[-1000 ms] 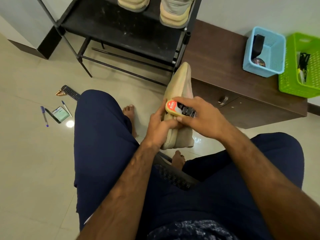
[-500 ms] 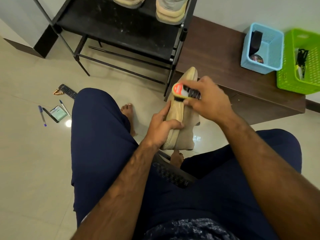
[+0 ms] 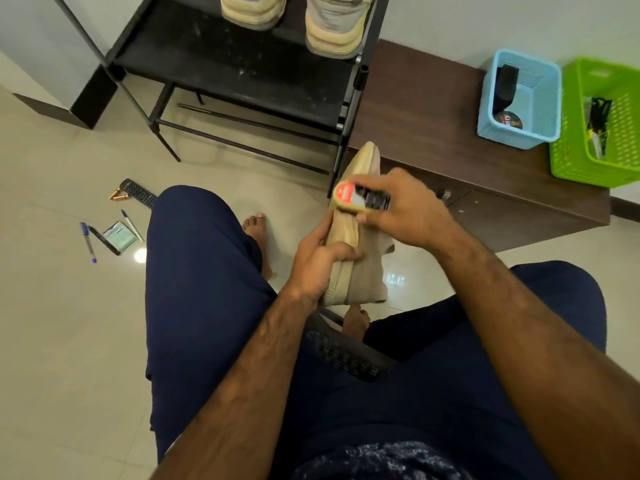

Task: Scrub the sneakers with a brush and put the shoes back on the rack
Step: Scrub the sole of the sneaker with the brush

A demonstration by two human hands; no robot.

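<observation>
The left hand (image 3: pixel 320 263) grips a beige sneaker (image 3: pixel 362 271) near its heel, fingers curled round the sole edge. It holds the sneaker above the floor between the knees, toe pointing toward the black rack (image 3: pixel 242 67). The right hand (image 3: pixel 410 213) holds a brush (image 3: pixel 358 202), fingers wrapped over it, pressing it against the sneaker's side near the toe. Two more sneakers (image 3: pixel 332 29) stand on the rack's shelf.

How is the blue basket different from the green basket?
The blue basket looks smaller; the green basket looks bigger. The blue basket holds a round tin and a black thing; the green basket holds dark tangled bits. Both are holey plastic, side by side on the brown cabinet.
</observation>
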